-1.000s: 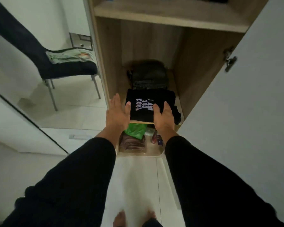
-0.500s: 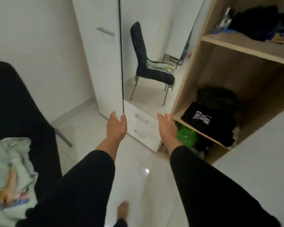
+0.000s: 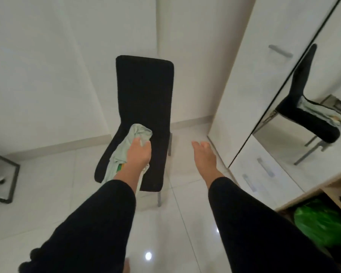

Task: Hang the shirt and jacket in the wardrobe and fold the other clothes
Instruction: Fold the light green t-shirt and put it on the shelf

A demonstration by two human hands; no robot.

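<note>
A crumpled pale green garment (image 3: 135, 134) with a coloured print lies on the seat of a black chair (image 3: 145, 91) in front of me. My left hand (image 3: 138, 154) lies on top of the garment, fingers curled into its cloth. My right hand (image 3: 204, 154) hovers in the air to the right of the chair with fingers relaxed and holding nothing. The wardrobe (image 3: 264, 95) stands at the right; its open lower compartment shows at the bottom right corner.
A mirrored wardrobe door (image 3: 311, 123) reflects the chair. White drawers (image 3: 264, 170) with metal handles sit below it. A green bag (image 3: 319, 223) lies in the wardrobe's bottom compartment. A black-framed stand (image 3: 2, 178) is at the far left on the glossy tiled floor.
I have turned left from the wardrobe shelf to the chair. My left hand has come down onto the green garment; my right hand stays free.
</note>
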